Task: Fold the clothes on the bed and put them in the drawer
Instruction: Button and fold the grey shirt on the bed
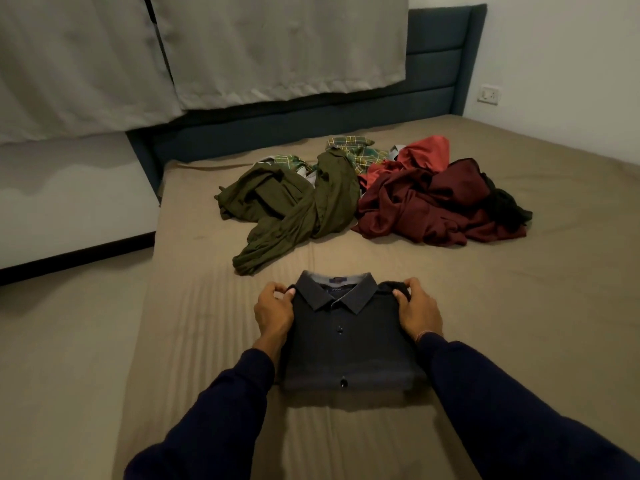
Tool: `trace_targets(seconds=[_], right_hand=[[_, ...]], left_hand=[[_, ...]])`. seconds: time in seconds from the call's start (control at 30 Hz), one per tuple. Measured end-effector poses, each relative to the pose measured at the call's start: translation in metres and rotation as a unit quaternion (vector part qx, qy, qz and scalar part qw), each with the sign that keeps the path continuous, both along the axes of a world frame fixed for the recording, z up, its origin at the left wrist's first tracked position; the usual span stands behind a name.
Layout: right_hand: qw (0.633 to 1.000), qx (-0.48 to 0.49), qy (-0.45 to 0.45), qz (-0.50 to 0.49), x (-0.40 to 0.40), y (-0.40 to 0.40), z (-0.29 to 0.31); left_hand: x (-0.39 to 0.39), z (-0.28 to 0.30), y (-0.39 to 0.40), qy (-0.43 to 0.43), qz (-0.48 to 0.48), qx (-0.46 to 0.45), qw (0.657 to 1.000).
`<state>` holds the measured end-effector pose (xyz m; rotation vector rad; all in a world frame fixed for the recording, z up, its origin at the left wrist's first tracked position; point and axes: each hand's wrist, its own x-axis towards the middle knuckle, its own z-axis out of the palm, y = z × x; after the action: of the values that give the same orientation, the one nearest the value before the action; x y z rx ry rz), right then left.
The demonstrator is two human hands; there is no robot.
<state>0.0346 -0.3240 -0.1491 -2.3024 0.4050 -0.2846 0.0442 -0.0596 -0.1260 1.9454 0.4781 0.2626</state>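
A folded dark shirt (346, 341) lies on the near end of the bed (519, 306), collar toward 12 o'clock, long axis running 6 to 12. The left hand (273, 311) and right hand (419, 311) pinch its shoulders, fingertips partly tucked under cloth. Farther off at 12 o'clock, unfolded clothes (374, 195) lie heaped, overlapping and hard to separate.

Collar label (336, 289) lettering too small

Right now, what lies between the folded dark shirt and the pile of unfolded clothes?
In the head view, only bare bed sheet separates the folded dark shirt from the pile; the olive garment trails closest, not touching the collar.
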Motion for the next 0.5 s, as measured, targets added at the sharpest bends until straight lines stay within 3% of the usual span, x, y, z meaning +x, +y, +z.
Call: trace_targets(seconds=[0.07,0.13,0.2,0.27,0.43,0.5], right_hand=[[0.998,0.004,0.057,-0.022,-0.001,0.002,-0.006],[0.992,-0.017,0.12,-0.028,0.001,0.002,-0.004],[0.98,-0.043,0.195,0.0,0.003,-0.001,0.003],[0.966,-0.012,0.256,0.039,0.0,-0.009,0.01],[0.936,0.251,0.231,0.089,-0.017,-0.013,0.013],[0.922,0.32,0.193,0.099,-0.029,-0.012,0.014]], left_hand=[[-0.004,-0.007,-0.002,0.03,-0.001,0.0,1.0],[-0.009,-0.011,-0.001,0.092,-0.006,0.055,0.994],[-0.012,-0.013,0.0,0.169,-0.012,0.139,0.976],[-0.009,-0.015,0.001,0.21,-0.056,0.149,0.965],[-0.002,-0.005,0.003,0.255,-0.114,-0.133,0.951],[-0.007,0.0,0.004,0.256,-0.131,-0.196,0.938]])
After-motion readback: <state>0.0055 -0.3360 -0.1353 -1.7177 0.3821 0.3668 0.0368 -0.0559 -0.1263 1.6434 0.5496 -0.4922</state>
